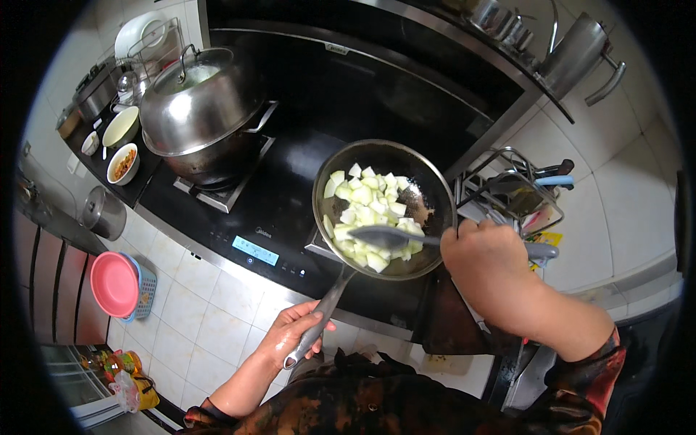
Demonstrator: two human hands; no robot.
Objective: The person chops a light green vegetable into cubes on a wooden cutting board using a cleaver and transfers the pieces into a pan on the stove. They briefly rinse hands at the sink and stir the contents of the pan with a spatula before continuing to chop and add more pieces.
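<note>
My left hand (pixel 293 331) is closed around the grey handle of a frying pan (pixel 429 255) over the right side of the black hob. Pale green-white vegetable chunks (pixel 375 201) lie in the pan, mostly in its middle and left part. My right hand (pixel 484 261) grips the grey handle of a spatula or spoon (pixel 380 236) beside the pan's right rim. The dark head of this utensil is over the near part of the chunks; whether it touches them I cannot tell.
A large wok with a domed metal lid (pixel 190 109) stands on the left burner. Bowls (pixel 124 164) sit at the hob's left. A wire rack (pixel 511 190) with knives and utensils is right of the pan. Pink and blue basins (pixel 115 284) stand on the tiled floor.
</note>
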